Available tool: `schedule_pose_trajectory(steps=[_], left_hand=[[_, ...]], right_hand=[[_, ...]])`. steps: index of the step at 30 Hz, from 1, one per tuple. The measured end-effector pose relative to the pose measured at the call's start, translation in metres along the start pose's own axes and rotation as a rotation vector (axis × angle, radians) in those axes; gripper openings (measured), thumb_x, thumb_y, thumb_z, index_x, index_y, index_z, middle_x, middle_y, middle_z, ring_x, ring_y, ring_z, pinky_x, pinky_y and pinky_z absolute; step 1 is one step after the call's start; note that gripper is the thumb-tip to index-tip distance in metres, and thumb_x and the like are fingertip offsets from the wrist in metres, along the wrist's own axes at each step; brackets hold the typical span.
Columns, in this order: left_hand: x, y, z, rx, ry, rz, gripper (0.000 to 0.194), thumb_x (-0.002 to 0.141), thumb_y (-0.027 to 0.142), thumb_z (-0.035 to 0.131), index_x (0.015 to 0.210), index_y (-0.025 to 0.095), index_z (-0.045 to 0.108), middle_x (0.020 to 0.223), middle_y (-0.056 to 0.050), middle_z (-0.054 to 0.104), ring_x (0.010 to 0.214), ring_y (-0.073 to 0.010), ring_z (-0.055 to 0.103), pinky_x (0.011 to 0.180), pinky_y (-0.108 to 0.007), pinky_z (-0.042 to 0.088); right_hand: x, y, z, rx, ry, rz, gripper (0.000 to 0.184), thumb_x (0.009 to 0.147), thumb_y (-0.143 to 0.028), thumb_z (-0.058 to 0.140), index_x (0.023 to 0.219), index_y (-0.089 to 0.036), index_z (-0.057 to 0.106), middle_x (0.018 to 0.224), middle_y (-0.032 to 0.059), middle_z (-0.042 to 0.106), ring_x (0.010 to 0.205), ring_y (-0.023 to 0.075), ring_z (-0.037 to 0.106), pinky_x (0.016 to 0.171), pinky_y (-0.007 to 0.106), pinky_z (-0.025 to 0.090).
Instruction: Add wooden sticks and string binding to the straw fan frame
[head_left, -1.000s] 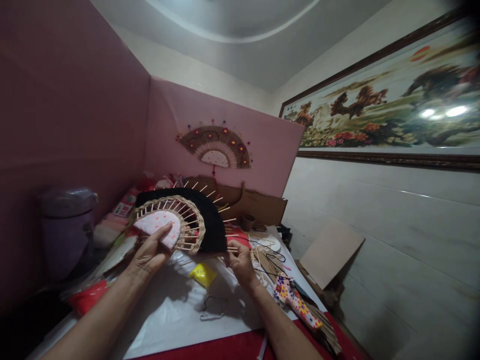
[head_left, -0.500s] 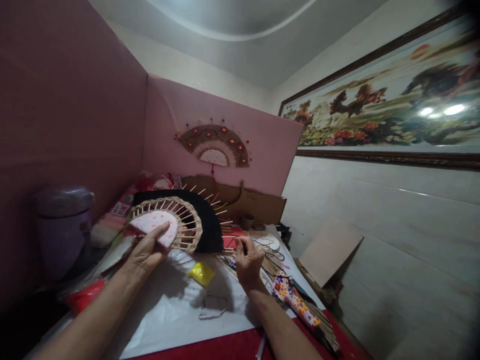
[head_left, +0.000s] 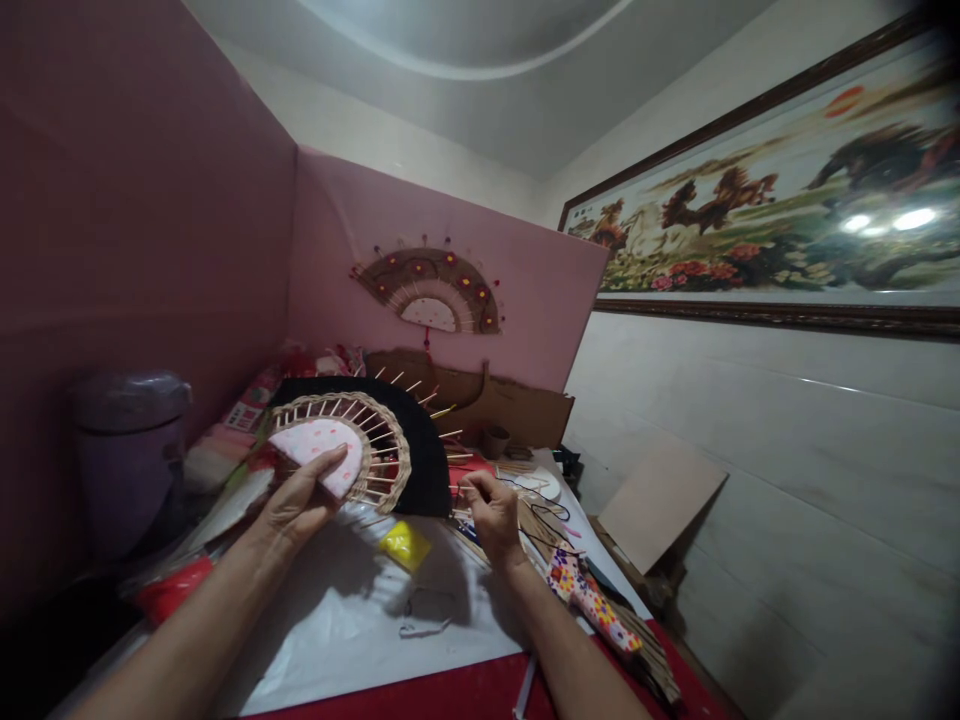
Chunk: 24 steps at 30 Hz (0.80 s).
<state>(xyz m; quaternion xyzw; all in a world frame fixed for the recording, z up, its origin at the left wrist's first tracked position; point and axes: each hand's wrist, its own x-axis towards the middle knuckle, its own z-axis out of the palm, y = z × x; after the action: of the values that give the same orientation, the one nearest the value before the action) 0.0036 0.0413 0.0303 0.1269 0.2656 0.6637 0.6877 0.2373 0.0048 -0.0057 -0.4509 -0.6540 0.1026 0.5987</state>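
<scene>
The left hand (head_left: 296, 512) is clamped on the fan (head_left: 427, 462), its thumb flat on the spotted half-round panel (head_left: 319, 448) and its fingers hidden behind. That makes 1 hand bearing the weight from the inner end; if the thumb eased, the wide outer edge could tip down, since no other support shows under it.

The right hand (head_left: 491, 515) has thumb and fingertips drawn together beside the fan's near lower corner, apparently on the black cord (head_left: 555, 512) (the pinch is too small to make out fully). A hard pull there could bend or shift the thin sticks (head_left: 452, 433) that jut past the black band, or bunch the band at its edge. Too slack a pull could leave a loose loop.

Just beyond the right hand, the cord lies in loops over loose strips and sticks, so it might snag or knot there. The flower-patterned piece (head_left: 596, 600), right of the wrist, could catch it too.

Between the hands, below the fan, a yellow packet (head_left: 406, 546) rests on the white sheet (head_left: 322, 655); a dipping fan could knock it aside.
</scene>
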Motion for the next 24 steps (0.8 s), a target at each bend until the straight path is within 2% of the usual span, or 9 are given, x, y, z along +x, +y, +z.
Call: schedule_pose_trajectory(steps=[3,10,15,19,24], left_hand=[[-0.001,-0.002,-0.001,0.042,-0.089,0.053,0.032,0.074,-0.003,0.052,0.097,0.016,0.062,0.081,-0.005,0.069,0.068,-0.0157,0.067,0.061,-0.024,0.056],[-0.002,-0.005,-0.001,0.026,-0.103,0.052,0.038,0.072,-0.005,0.052,0.102,0.017,0.06,0.08,-0.004,0.07,0.067,-0.0155,0.067,0.065,-0.026,0.056],[0.005,-0.009,-0.008,-0.02,-0.111,0.047,0.042,0.072,-0.004,0.054,0.106,0.021,0.058,0.081,-0.002,0.07,0.069,-0.0167,0.067,0.066,-0.028,0.056],[0.007,-0.007,-0.009,0.009,-0.076,0.036,0.037,0.074,0.0,0.053,0.107,0.017,0.057,0.077,-0.003,0.07,0.066,-0.017,0.067,0.062,-0.027,0.056],[0.004,-0.005,-0.006,0.023,-0.099,0.035,0.033,0.077,0.002,0.05,0.107,0.012,0.056,0.073,-0.005,0.07,0.063,-0.0183,0.067,0.06,-0.028,0.056]], right_hand=[[-0.004,-0.005,0.009,0.213,-0.031,0.14,0.02,0.076,-0.032,0.053,0.064,-0.016,0.054,0.053,-0.0043,0.045,0.048,0.0086,0.041,0.047,0.019,0.032],[-0.003,-0.011,0.016,0.43,-0.002,0.318,0.022,0.068,-0.035,0.059,0.06,-0.016,0.05,0.049,-0.0053,0.043,0.044,0.0069,0.036,0.041,0.018,0.03],[-0.007,-0.001,0.025,0.673,-0.007,0.551,0.025,0.063,-0.036,0.063,0.074,-0.017,0.052,0.051,-0.0066,0.046,0.035,0.0037,0.028,0.034,0.017,0.019],[-0.013,-0.001,0.032,0.655,-0.078,0.485,0.021,0.061,-0.028,0.063,0.076,-0.018,0.052,0.052,-0.0064,0.05,0.034,0.0028,0.024,0.034,0.017,0.015],[-0.021,-0.014,0.036,0.555,-0.101,0.322,0.012,0.061,-0.023,0.061,0.069,-0.017,0.055,0.05,-0.0056,0.047,0.041,0.0065,0.033,0.04,0.019,0.027]])
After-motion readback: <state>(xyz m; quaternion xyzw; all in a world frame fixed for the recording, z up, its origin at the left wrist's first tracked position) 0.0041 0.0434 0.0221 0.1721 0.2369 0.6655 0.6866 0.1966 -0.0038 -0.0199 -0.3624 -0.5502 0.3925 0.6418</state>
